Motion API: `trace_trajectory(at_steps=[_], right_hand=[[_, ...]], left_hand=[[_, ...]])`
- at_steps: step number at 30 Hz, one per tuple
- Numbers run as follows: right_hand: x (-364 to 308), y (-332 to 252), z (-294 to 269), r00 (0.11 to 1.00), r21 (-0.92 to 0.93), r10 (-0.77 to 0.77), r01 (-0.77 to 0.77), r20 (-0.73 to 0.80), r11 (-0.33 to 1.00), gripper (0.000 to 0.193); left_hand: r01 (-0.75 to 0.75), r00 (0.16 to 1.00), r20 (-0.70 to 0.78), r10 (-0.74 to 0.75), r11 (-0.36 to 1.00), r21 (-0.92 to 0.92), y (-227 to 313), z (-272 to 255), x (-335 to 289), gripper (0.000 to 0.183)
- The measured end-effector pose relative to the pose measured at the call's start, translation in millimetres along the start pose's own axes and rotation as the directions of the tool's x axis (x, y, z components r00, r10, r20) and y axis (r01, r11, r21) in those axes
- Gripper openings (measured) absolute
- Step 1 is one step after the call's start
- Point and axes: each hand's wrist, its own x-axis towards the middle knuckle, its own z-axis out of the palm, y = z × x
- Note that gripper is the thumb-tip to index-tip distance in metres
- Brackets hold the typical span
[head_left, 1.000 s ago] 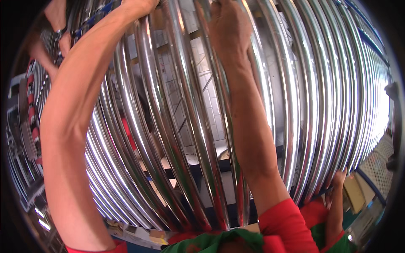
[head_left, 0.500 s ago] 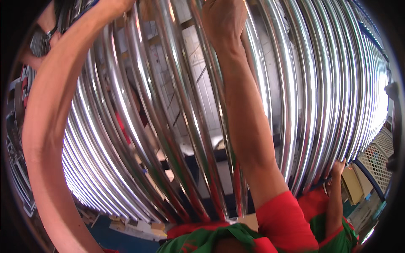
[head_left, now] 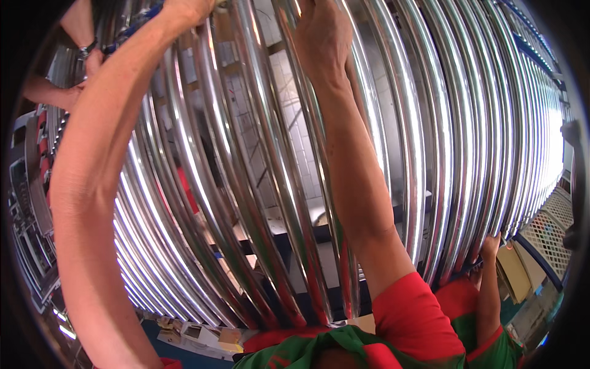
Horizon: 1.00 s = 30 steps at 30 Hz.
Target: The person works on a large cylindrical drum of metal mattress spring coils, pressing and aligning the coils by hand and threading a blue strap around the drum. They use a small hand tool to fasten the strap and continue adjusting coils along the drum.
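A wide row of shiny chrome tubes (head_left: 268,123) fills the middle of the view, side by side with narrow gaps. My left hand (head_left: 189,10) is at the upper edge, over the tubes left of the middle; the frame cuts off its fingers. My right hand (head_left: 324,38) is at the top centre, close against the tubes, with its fingers curled. What it grips, if anything, is hidden behind the hand and the frame edge. Both forearms stretch up across the tubes, the right one from a red sleeve (head_left: 418,313).
Another person's hands (head_left: 75,93) are at the upper left, beside my left forearm. At the lower right, a hand (head_left: 490,245) of someone in red and green touches the tube ends. Cardboard (head_left: 514,270) and a pale lattice crate (head_left: 547,237) stand there. Boxes (head_left: 206,337) lie at the lower left.
My left forearm and hand have moved rightward in the picture. My right hand is slightly further left. The other person's hands at the upper left show more fully. The view has shifted slightly.
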Motion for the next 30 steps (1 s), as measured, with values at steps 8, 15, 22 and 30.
trace_trajectory(at_steps=[8, 15, 22, 30], right_hand=[[-1.2, -15.0, -6.8, 0.978, 0.093, 0.142, -0.158, 0.152, 0.983, 0.026], [14.7, -10.2, -41.7, 0.937, 0.223, 0.255, -0.309, 0.241, 0.925, 0.027], [62.2, -32.2, 26.2, 0.955, 0.133, 0.110, -0.152, 0.275, 0.979, 0.030], [7.0, -43.4, 56.6, 0.948, 0.151, 0.192, -0.235, 0.255, 0.960, 0.026]], left_hand=[[0.010, 0.998, -0.055, -0.027, 0.960, -0.279, -8.1, -3.2, 1.1, 0.029], [0.053, 0.988, -0.114, -0.101, 0.930, -0.363, -2.0, -0.7, -3.9, 0.030], [0.086, 0.983, -0.125, -0.135, 0.937, -0.338, 0.9, 5.5, 1.2, 0.027], [0.026, 0.984, -0.158, -0.086, 0.937, -0.349, -7.3, -0.8, -2.6, 0.026]])
